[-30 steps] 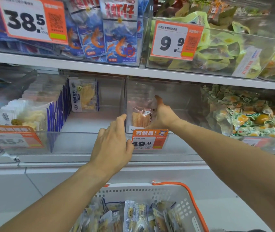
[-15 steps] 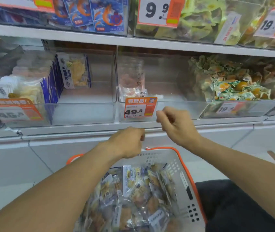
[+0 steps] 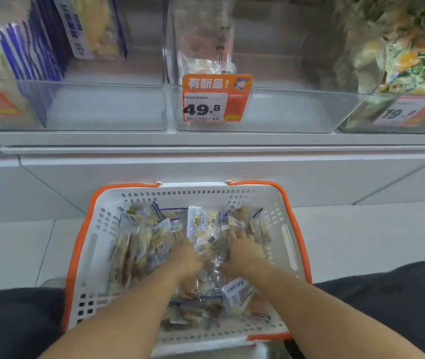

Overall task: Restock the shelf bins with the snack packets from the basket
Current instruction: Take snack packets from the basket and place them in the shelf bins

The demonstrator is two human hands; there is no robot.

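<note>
Your white plastic basket with the orange rim [image 3: 288, 237] stands on the floor, near you and between your knees. The pile of clear snack packets [image 3: 201, 229] lies in it. Your left hand [image 3: 184, 255] and your right hand [image 3: 243, 246] are both down in the basket, on the packets, the left one just beside the right one.

Far from you, above the basket, the white shelf [image 3: 206, 139] carries clear plastic bins in a row. The middle bin [image 3: 297, 110] holds a few packets at its left side, behind the orange price tag marked 49.8 [image 3: 216, 98] on its near wall. The left bin [image 3: 107, 107] holds upright packets at its left and far side. The right bin [image 3: 361, 120] is filled with wrapped sweets.
</note>
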